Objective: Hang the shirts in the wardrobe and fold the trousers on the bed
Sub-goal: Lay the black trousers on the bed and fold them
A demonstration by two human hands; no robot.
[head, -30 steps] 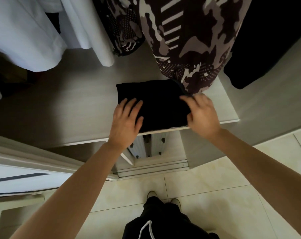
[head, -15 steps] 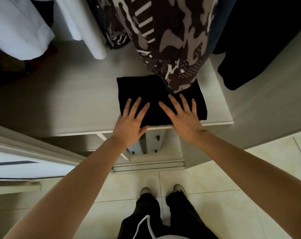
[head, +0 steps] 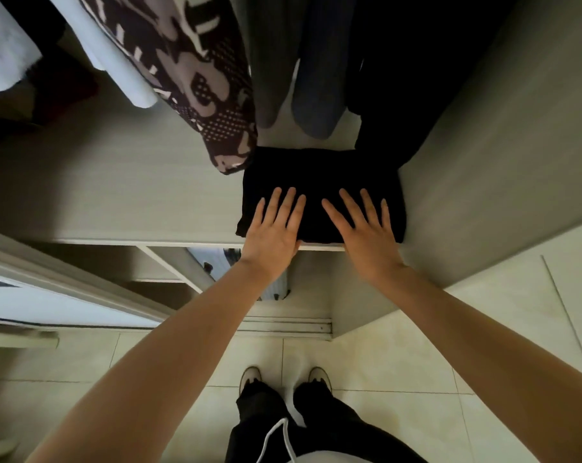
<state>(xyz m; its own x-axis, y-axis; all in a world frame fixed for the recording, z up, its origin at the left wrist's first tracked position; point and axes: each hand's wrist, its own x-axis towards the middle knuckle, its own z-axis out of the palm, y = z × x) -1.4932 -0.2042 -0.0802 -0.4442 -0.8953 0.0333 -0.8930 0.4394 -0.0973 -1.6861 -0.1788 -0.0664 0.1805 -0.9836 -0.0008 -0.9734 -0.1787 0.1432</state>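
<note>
A folded black pair of trousers (head: 316,172) lies on the pale wardrobe shelf (head: 116,195), pushed against the right side wall. My left hand (head: 276,225) lies flat on its near left part with fingers straight. My right hand (head: 363,228) lies flat on its near right part, fingers spread. Above hang a brown patterned shirt (head: 196,81), a grey garment (head: 269,61), a blue garment (head: 319,78) and a black garment (head: 403,78).
White clothes (head: 2,51) hang at the upper left. The wardrobe's right wall (head: 500,145) stands close to the trousers. A sliding door (head: 49,295) is at the left, drawers (head: 216,269) sit under the shelf, and my feet stand on the tiled floor (head: 399,362).
The folded trousers have slid right along the shelf up to the side wall, with both hands moving with them. My right hand went from gripping the edge to lying flat.
</note>
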